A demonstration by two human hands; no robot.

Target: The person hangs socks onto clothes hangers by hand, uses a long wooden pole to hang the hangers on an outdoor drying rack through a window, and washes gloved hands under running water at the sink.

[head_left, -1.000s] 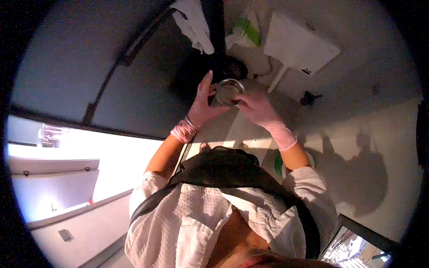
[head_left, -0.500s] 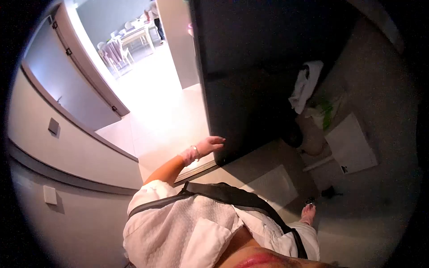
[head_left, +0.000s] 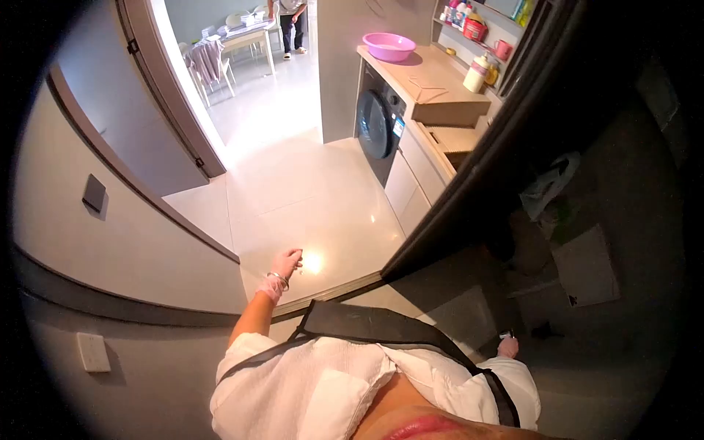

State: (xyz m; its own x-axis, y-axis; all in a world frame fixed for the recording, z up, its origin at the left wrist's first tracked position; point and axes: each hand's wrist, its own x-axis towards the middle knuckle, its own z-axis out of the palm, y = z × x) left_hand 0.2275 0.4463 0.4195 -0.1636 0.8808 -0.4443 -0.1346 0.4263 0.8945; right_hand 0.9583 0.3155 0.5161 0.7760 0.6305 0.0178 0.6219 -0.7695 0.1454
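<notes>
My left hand (head_left: 287,262), in a thin pink glove with a bracelet at the wrist, hangs over the bright floor by the door threshold. Its fingers are curled, and nothing can be made out in them. Low at the right, in the shade, my right hand (head_left: 508,346) is wrapped round a small shiny round item (head_left: 506,334), perhaps the clear cup seen earlier. Near it are a dark object on the floor and a white box (head_left: 587,265).
A dark sliding door (head_left: 484,165) stands right of the opening. Beyond are a washing machine (head_left: 375,125), a counter (head_left: 440,82) with a pink basin (head_left: 389,47), a table (head_left: 246,35) with chairs, and a person's legs (head_left: 292,33). A wall switch (head_left: 94,193) is at the left.
The view has swung left to the doorway, and the opening looks wider. My hands, together at the round item a second ago, are now far apart; my left fingers have curled.
</notes>
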